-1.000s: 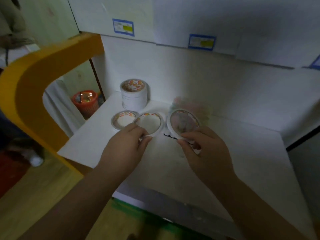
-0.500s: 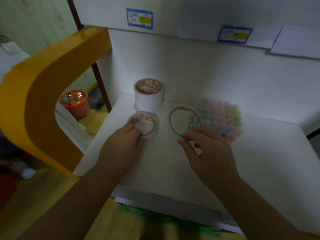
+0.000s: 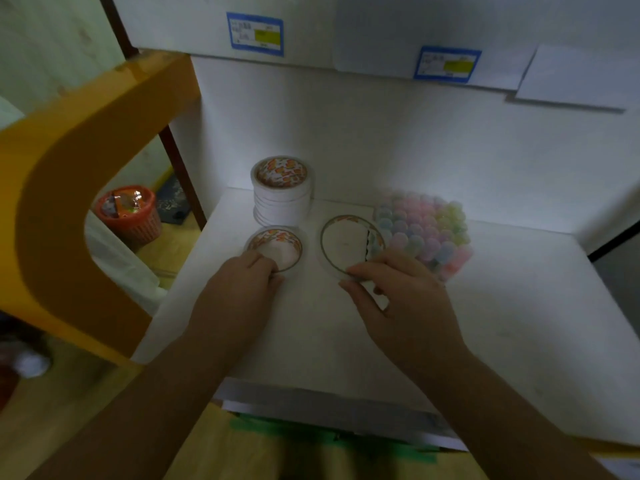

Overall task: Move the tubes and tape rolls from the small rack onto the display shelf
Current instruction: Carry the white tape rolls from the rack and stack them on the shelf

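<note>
Left hand [image 3: 239,289] clamped on small tape roll [image 3: 275,248], flat on display shelf [image 3: 502,323] | right hand [image 3: 401,299] pinching wide roll [image 3: 349,245] at near rim | judged light, stiff, smooth-sided; best gripped across outer rim

Both forearms reach forward from the lower edge of the view, well apart. Left hand [image 3: 239,289]: palm down, fingers curled, fingertips pinching a rim. Right hand [image 3: 401,303]: palm down, thumb and forefinger pinching a rim, remaining fingers bent loosely beside them.
</note>
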A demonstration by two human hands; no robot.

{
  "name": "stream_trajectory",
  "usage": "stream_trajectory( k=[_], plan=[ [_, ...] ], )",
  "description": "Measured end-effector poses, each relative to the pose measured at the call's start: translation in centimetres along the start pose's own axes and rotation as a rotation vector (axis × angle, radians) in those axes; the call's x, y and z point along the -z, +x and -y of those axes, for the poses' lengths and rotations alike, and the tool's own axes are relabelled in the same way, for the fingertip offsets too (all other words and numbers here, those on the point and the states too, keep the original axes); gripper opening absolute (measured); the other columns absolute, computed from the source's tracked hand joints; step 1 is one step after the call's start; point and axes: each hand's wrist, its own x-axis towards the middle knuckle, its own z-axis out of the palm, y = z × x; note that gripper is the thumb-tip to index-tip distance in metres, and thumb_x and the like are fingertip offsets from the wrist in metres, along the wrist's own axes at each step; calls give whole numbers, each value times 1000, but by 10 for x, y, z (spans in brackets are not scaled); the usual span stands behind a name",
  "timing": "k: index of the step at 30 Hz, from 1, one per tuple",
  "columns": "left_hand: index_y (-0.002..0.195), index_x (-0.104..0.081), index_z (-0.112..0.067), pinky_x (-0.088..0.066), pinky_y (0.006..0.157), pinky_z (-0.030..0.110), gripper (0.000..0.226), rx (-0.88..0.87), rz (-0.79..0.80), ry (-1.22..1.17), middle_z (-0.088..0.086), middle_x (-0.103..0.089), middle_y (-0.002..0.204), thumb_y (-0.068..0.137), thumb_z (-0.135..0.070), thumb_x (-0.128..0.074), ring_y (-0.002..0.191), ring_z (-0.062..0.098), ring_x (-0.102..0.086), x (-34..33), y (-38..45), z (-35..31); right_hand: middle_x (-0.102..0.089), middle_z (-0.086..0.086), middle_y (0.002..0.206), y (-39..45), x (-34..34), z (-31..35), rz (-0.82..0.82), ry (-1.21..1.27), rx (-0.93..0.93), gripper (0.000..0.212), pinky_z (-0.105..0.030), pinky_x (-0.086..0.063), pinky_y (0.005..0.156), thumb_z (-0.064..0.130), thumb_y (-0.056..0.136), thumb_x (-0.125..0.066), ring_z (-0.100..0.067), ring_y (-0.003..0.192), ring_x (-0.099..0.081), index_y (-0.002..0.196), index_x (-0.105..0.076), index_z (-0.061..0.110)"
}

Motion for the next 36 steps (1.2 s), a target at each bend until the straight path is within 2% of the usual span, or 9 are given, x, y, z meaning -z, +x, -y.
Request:
stream_trajectory(
  k=[4,8,10,13,16,20,23,30,36],
  plan=[
    [93,-65,-16,-47,67,36,47,-27,18,22,2,-59,91,94,-45,-29,80,23,-55,-2,1,3,-64,7,89,2,-4,3,10,14,-1,14,-21,-48,69,31,91,-69,-7,76,-55,98,-74,19],
    [96,-69,-14,-50,74,39,58,-5,41,-68,3,-62,93,89,-52,-25,85,23,-57,3,3,3,-62,8,90,10,-10,6,65,17,2,16,-28,-51,65,33,92,-66,-8,75,-56,99,-74,21],
    [101,-71,-14,-49,80,35,58,5,37,-130,3,-65,99,88,-53,-30,91,22,-59,6,3,3,-62,8,90,16,-17,9,92,32,8,15,-26,-50,65,33,91,-67,-8,73,-56,98,-74,22],
    [113,-66,-13,-41,81,21,36,4,-41,-186,3,-59,113,92,-41,-60,92,15,-56,7,-4,4,-61,9,90,28,-32,11,134,15,8,14,-25,-48,64,34,89,-69,-10,72,-58,96,-74,23],
    [95,-59,-20,-42,67,17,19,-4,-116,-253,-5,-49,99,87,-35,-68,74,0,-48,10,-15,4,-61,5,89,41,-52,15,191,42,5,15,-35,-54,66,33,88,-68,-17,77,-61,94,-75,22],
    [67,-38,-24,-30,55,18,30,-51,-176,-250,-10,-36,70,89,-42,-48,67,4,-42,18,-30,1,-62,2,94,57,-75,21,302,56,27,16,-40,-52,74,33,88,-67,-23,90,-61,94,-75,20],
    [66,-35,-24,-30,54,20,33,-69,-157,-234,-7,-35,67,92,-36,-51,63,11,-40,18,-39,3,-61,1,97,60,-86,25,409,61,33,18,-37,-50,80,34,89,-67,-22,96,-59,97,-76,21],
    [65,-29,-30,-34,53,27,32,-79,-145,-240,-8,-33,67,90,-39,-47,61,11,-39,17,-38,6,-60,1,102,62,-89,29,475,41,-18,21,-35,-48,83,36,91,-63,-21,101,-57,101,-76,23],
    [66,-30,-30,-32,54,23,32,-111,-155,-224,-10,-33,66,91,-37,-48,61,7,-38,14,-35,10,-52,6,90,61,-90,28,465,54,-42,19,-34,-46,78,36,89,-65,-21,96,-58,95,-76,21]
  ],
)
